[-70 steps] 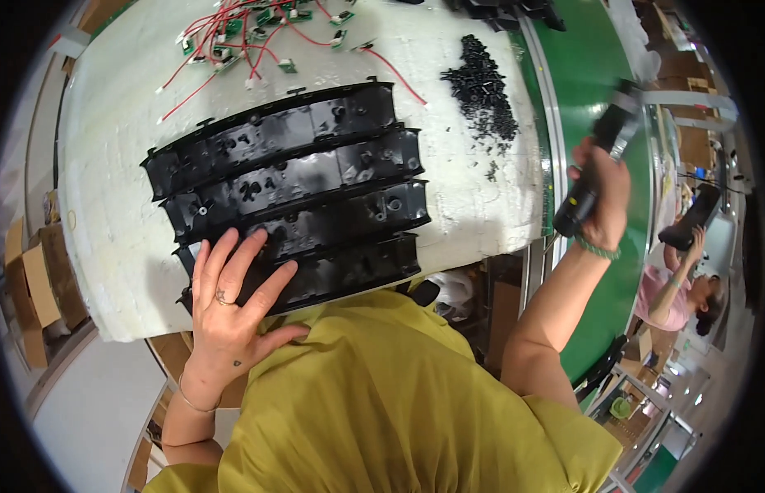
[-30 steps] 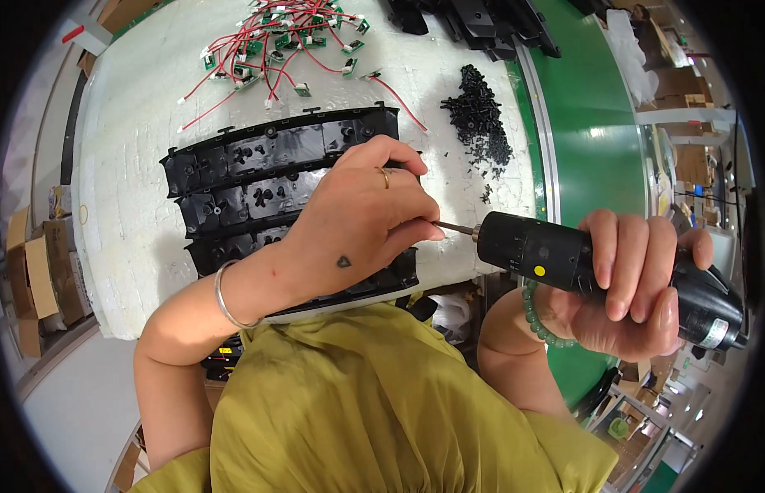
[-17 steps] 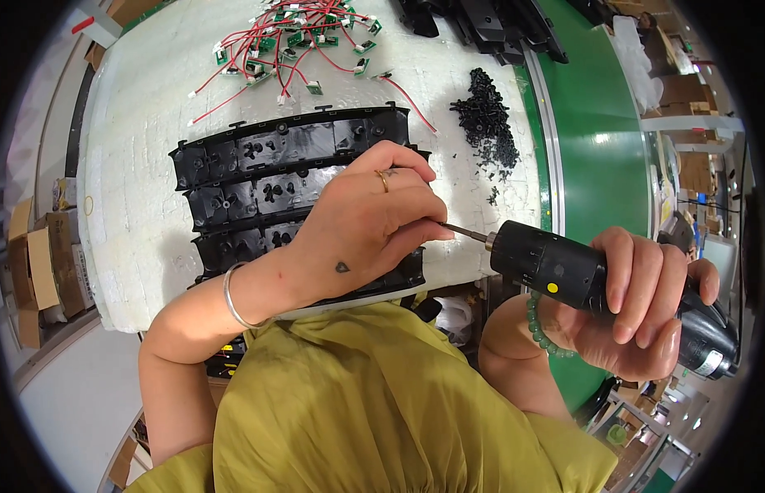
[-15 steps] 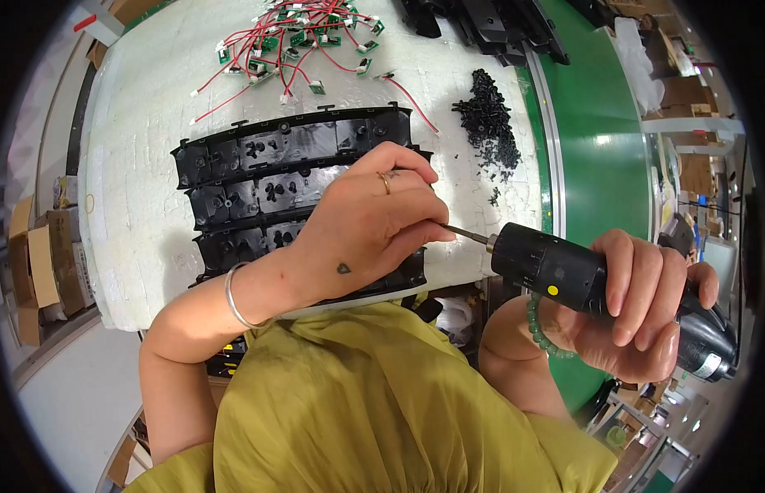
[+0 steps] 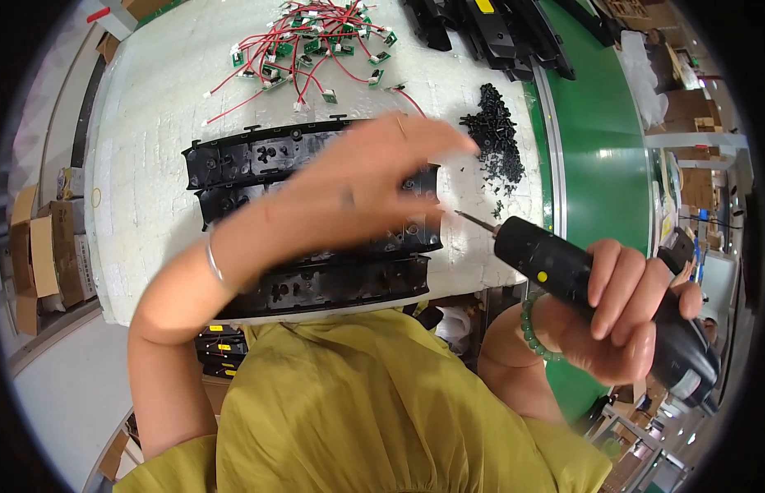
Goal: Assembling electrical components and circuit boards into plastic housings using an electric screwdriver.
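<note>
My right hand (image 5: 625,324) is wrapped round a black electric screwdriver (image 5: 537,256), whose thin bit points up and left beside the table's right part. Blurred by motion, my left hand (image 5: 362,177) hangs over the long black plastic housings (image 5: 349,279), thumb and fingers apart and nothing visible between them. Its fingertips reach toward a pile of small black screws (image 5: 499,144). Several housings lie in rows in front of me, partly hidden by my left hand and forearm.
Small green circuit boards with red wires (image 5: 316,49) lie heaped at the far side of the white foam tabletop (image 5: 144,164). More black plastic parts (image 5: 489,37) are stacked at the back right. A green surface (image 5: 600,164) runs along the right, and cardboard boxes (image 5: 57,246) stand left.
My left hand has moved away from the screwdriver bit, up toward the screws, and its fingers have spread. The screwdriver stays in my right hand, shifted slightly. The bit tip is now uncovered.
</note>
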Motion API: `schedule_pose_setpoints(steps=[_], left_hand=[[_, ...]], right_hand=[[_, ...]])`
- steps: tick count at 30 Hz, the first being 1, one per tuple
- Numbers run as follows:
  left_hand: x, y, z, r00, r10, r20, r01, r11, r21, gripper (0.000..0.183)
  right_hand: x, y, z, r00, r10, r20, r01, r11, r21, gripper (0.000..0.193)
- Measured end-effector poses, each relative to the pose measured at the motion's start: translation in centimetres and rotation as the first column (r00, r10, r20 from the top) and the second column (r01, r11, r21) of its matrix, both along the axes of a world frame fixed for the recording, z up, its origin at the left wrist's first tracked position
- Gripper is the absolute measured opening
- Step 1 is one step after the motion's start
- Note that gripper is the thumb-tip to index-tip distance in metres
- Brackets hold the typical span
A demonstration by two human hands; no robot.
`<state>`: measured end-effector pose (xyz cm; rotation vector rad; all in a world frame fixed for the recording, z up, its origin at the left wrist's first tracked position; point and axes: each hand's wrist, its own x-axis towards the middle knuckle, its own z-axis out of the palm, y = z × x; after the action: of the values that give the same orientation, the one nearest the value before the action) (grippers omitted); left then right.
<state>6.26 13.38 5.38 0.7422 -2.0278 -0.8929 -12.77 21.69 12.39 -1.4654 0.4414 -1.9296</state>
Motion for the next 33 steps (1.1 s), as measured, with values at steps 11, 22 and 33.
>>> schedule_pose_setpoints(steps=[11,22,33], left_hand=[[-1.1,-10.2,-3.3,0.683,0.369,0.63,-0.159,0.917,-0.365,0.017],[10.0,4.4,2.6,0.988,0.146,0.041,-0.148,0.873,0.465,0.01],[12.4,14.9,-1.7,0.945,0.22,0.241,-0.267,0.946,0.186,0.013]], right_hand=[[-0.6,0.5,0.4,0.994,-0.107,0.007,0.107,0.991,-0.083,0.038],[1.8,1.2,0.0,0.986,0.038,0.16,-0.032,0.999,-0.038,0.029],[10.2,3.9,-3.8,0.924,0.38,-0.028,-0.372,0.916,0.15,0.038]])
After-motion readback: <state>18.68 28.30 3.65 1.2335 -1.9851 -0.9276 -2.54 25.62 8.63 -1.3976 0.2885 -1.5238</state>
